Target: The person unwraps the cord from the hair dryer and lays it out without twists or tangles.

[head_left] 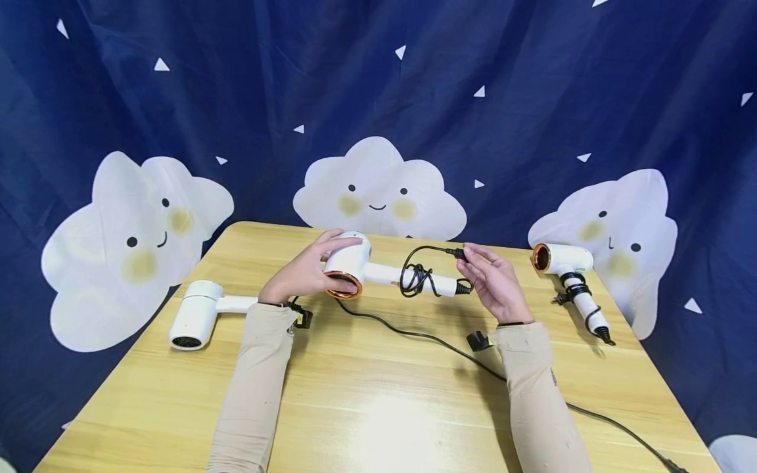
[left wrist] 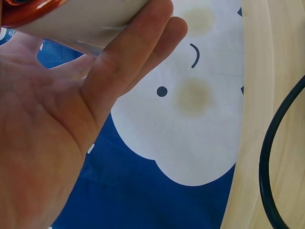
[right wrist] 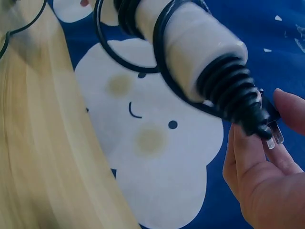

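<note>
In the head view, a white hair dryer (head_left: 386,272) with a copper-coloured rim is held up over the table, its handle pointing right. My left hand (head_left: 307,268) grips its barrel, thumb near the rim and fingers over the top; the left wrist view shows the palm and fingers against the white barrel (left wrist: 102,28). With thumb and fingertips, my right hand (head_left: 492,279) pinches the black plug (head_left: 458,253) beyond the handle's end. Metal prongs of the plug (right wrist: 275,136) show in the right wrist view. The black power cord (head_left: 417,281) loops loosely around the handle.
A second white hair dryer (head_left: 198,315) lies at the left of the wooden table (head_left: 355,381). Another, copper-rimmed (head_left: 568,259), lies at the right with its cord wound round the handle. A black cable (head_left: 426,336) crosses the tabletop toward the lower right. A blue curtain (head_left: 378,92) hangs behind.
</note>
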Available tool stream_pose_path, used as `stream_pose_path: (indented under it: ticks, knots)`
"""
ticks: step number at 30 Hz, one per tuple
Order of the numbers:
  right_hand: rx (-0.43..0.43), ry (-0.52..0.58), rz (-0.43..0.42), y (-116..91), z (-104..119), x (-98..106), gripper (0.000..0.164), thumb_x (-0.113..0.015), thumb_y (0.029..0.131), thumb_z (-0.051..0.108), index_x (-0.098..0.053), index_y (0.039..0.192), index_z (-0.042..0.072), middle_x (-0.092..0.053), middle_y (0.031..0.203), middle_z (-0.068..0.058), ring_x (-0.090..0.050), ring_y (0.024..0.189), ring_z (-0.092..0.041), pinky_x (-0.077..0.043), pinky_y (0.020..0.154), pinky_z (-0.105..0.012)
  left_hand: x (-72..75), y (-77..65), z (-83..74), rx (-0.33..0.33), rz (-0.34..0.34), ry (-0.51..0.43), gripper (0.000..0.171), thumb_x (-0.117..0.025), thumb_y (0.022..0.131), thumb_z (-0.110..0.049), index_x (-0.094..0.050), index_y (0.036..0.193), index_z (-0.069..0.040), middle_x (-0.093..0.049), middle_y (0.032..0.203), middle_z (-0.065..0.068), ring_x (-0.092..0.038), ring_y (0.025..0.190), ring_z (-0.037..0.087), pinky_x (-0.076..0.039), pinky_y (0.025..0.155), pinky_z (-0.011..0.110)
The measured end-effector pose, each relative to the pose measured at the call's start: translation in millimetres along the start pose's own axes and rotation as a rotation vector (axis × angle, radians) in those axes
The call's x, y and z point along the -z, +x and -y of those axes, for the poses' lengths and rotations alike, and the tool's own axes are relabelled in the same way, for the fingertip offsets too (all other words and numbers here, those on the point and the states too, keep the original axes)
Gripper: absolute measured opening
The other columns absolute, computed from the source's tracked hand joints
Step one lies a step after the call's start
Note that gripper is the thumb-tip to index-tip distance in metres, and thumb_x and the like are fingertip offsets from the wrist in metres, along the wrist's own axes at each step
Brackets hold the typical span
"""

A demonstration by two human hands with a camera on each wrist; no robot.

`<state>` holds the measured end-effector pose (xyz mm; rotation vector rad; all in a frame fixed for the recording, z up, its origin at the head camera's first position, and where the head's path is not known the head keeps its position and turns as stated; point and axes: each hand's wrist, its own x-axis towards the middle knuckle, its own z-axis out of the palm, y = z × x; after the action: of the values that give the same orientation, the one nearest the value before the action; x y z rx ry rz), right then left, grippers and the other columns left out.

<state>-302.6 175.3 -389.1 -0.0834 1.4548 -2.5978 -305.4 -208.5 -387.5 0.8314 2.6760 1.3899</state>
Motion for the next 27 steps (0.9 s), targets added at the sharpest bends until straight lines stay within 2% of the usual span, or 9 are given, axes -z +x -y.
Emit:
stream_pose_path:
  ticks: [5,11,15,21,27]
  knots:
    - [0.01,0.006,0.007,-5,6,-8,0.015,-0.067,0.099,0.005,-0.074,0.112,0.007,-0.074,0.102,-0.002,-0.076,0.085,-0.012,-0.059,0.086,-0.02,0.4,0.2,0.5,0.006,-0.005,0.002,0.092,-0.098,0.07,-0.031,-0.053,0.151,-0.031,-0.026,0.168,0.004,-0.046,0.141,0.041,-0.04,0.114,0.055]
    - [0.065,-0.015,0.03,-13,13,-20,0.015,-0.067,0.098,0.003,-0.076,0.109,0.009,-0.072,0.104,-0.003,-0.075,0.086,-0.012,-0.06,0.086,-0.021,0.4,-0.7,1.1,0.019,-0.011,-0.013,0.092,-0.098,0.07,-0.029,-0.053,0.151,-0.031,-0.025,0.169,0.004,-0.044,0.143,0.04,-0.039,0.115,0.055]
    - [0.102,-0.03,0.082,-18,15,-26,0.017,-0.066,0.098,0.0,-0.076,0.109,0.009,-0.074,0.1,-0.002,-0.076,0.086,-0.014,-0.061,0.085,-0.023,0.5,-0.9,1.3,0.026,-0.016,-0.014,0.092,-0.098,0.07,-0.03,-0.053,0.151,-0.033,-0.024,0.17,0.004,-0.041,0.145,0.037,-0.038,0.117,0.055]
    - [0.146,-0.061,0.162,-25,16,-35,0.018,-0.064,0.098,-0.004,-0.074,0.111,0.006,-0.076,0.093,-0.004,-0.075,0.082,-0.014,-0.061,0.079,-0.023,3.1,-2.3,-0.1,0.038,-0.023,0.01,0.091,-0.097,0.071,-0.03,-0.053,0.151,-0.033,-0.021,0.171,0.007,-0.043,0.143,0.045,-0.038,0.116,0.059]
    - [0.154,-0.118,0.205,-30,15,-41,0.02,-0.065,0.098,-0.004,-0.072,0.114,0.006,-0.075,0.09,-0.004,-0.073,0.076,-0.012,-0.061,0.073,-0.021,5.2,-3.9,-1.3,0.043,-0.027,0.02,0.091,-0.096,0.072,-0.029,-0.052,0.152,-0.033,-0.02,0.171,0.007,-0.043,0.143,0.045,-0.039,0.115,0.059]
